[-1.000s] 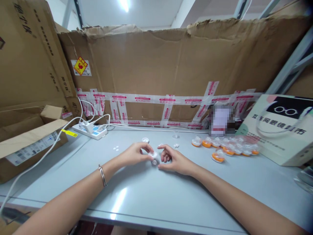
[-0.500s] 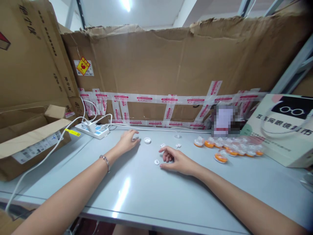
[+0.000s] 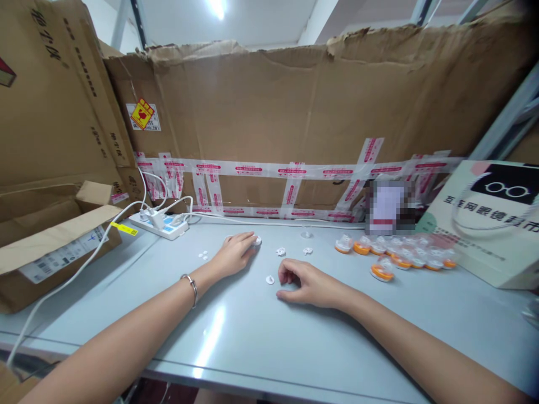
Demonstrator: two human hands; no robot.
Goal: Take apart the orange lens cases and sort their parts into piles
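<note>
My left hand (image 3: 236, 253) reaches over the table with its fingers stretched out. Its fingertips lie over a small round white part (image 3: 257, 241), partly covering it; I cannot make out a grip. My right hand (image 3: 309, 283) rests with curled fingers and the thumb apart, nothing visible between them. Just left of it lies a small white disc with a raised middle (image 3: 270, 280). Two small white toothed pieces (image 3: 281, 252) lie beyond the right hand. Several tiny white discs (image 3: 203, 255) are left of my left hand. A clear round cover (image 3: 306, 233) sits farther back.
Several orange-and-white pieces with clear tops (image 3: 382, 271) stand at the right, beside a paper bag (image 3: 484, 224). A white power strip (image 3: 162, 224) with cables and an open carton (image 3: 54, 247) are at the left. Taped cardboard (image 3: 261, 112) walls the table's back.
My left hand has moved right, onto the round white part, uncovering the tiny discs. The right hand has shifted slightly, its index finger curled in more.
</note>
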